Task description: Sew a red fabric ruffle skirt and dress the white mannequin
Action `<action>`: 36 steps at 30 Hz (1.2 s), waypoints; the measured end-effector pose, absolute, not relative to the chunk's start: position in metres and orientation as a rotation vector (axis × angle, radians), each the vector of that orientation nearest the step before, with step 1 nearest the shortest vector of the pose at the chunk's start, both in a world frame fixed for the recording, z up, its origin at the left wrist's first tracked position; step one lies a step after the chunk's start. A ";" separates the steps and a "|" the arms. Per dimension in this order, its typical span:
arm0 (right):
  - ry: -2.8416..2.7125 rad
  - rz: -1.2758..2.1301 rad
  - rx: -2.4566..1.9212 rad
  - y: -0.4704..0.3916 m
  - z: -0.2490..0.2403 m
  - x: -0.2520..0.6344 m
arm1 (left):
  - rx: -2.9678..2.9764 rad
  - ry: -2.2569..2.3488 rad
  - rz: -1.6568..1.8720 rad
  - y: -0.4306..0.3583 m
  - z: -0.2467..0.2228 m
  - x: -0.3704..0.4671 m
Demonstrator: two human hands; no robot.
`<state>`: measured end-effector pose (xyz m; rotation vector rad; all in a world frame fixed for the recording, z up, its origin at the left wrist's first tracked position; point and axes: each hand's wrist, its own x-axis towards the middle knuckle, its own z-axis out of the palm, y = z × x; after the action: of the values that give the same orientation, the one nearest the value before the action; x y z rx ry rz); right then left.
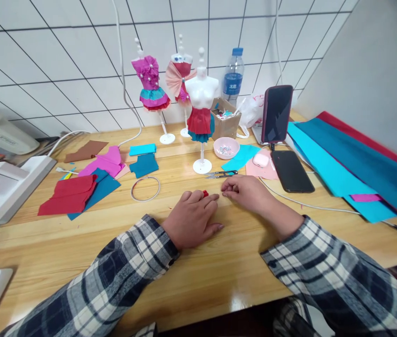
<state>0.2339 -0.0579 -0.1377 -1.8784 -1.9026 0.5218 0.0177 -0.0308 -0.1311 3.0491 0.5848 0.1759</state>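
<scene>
My left hand (193, 220) lies palm down on the wooden table, index finger and thumb stretched out. A small piece of red crumpled paper or cloth (205, 193) peeks out just beyond its fingers; the rest is hidden. To the right of it, my right hand (246, 193) rests on the table with thumb and fingertips pinched together. Whatever is in that pinch, if anything, is too small to make out. Just beyond the hands lie thread snips (222, 174). A white mannequin (202, 89) with a red and teal skirt (199, 122) stands behind them.
Two more dressed mannequins (149, 77) stand by the tiled wall. Coloured sheets (67, 194) and a ring (132, 191) lie left. A pink bowl (226, 157) of beads, a cardboard box (224, 126), a water bottle (233, 77), phones (292, 171), a cable (321, 206) and long sheets (360, 159) occupy the right.
</scene>
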 end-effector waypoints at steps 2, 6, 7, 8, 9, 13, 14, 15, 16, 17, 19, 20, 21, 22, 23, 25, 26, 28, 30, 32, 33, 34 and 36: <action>-1.895 0.524 -1.887 -0.059 -0.136 0.234 | 3.050 0.580 0.195 -0.031 -0.134 0.018; -1.852 0.516 -1.884 -0.059 -0.136 0.237 | 3.055 0.558 0.391 -0.029 -0.135 0.015; -1.839 0.512 -1.874 -0.059 -0.136 0.238 | 3.048 0.583 0.480 -0.027 -0.133 0.011; -1.824 0.499 -1.863 -0.058 -0.137 0.240 | 3.036 0.630 0.572 -0.024 -0.130 0.005; -1.807 0.478 -1.849 -0.058 -0.137 0.241 | 3.022 0.686 0.650 -0.019 -0.127 -0.005; -1.744 0.349 -1.779 -0.057 -0.136 0.247 | 2.950 1.078 0.615 0.009 -0.113 -0.065; -1.735 0.331 -1.758 -0.057 -0.136 0.247 | 2.944 1.158 0.510 0.017 -0.112 -0.081; -1.727 0.328 -1.736 -0.058 -0.135 0.246 | 2.933 1.230 0.389 0.024 -0.112 -0.096; -1.711 0.343 -1.712 -0.058 -0.135 0.245 | 2.912 1.283 0.273 0.030 -0.114 -0.108; -1.686 0.375 -1.688 -0.059 -0.136 0.243 | 2.866 1.346 0.198 0.034 -0.117 -0.116; -1.621 0.453 -1.642 -0.060 -0.137 0.236 | 2.750 1.416 0.151 0.037 -0.123 -0.121; -1.592 0.480 -1.623 -0.060 -0.138 0.231 | 2.715 1.412 0.167 0.036 -0.125 -0.118; -1.569 0.489 -1.607 -0.061 -0.137 0.225 | 2.677 1.421 0.215 0.033 -0.127 -0.113; -1.558 0.477 -1.585 -0.062 -0.136 0.218 | 2.613 1.434 0.303 0.028 -0.127 -0.106; -1.555 0.454 -1.556 -0.063 -0.133 0.210 | 2.517 1.405 0.419 0.022 -0.127 -0.098; -1.560 0.418 -1.469 -0.065 -0.126 0.191 | 2.222 1.166 0.608 0.008 -0.124 -0.083; -1.567 0.428 -1.413 -0.066 -0.121 0.180 | 2.102 1.064 0.680 0.000 -0.122 -0.077; -1.581 0.532 -1.297 -0.069 -0.114 0.159 | 2.042 0.989 0.757 -0.013 -0.121 -0.068; -1.569 0.616 -1.161 -0.071 -0.111 0.141 | 2.140 0.975 0.752 -0.020 -0.122 -0.064; -1.537 0.629 -1.132 -0.073 -0.113 0.130 | 2.250 0.969 0.718 -0.023 -0.122 -0.062; -1.524 0.634 -1.139 -0.074 -0.116 0.127 | 2.282 0.959 0.700 -0.024 -0.122 -0.062; -1.515 0.648 -1.143 -0.075 -0.118 0.125 | 2.300 0.945 0.675 -0.025 -0.122 -0.062; -1.519 0.699 -1.120 -0.077 -0.123 0.125 | 2.314 0.917 0.612 -0.027 -0.119 -0.061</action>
<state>0.1252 -0.0766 -0.1234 -1.1198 -1.5192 0.6986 -0.0605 -0.0265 -0.1194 2.3144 0.9170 0.6122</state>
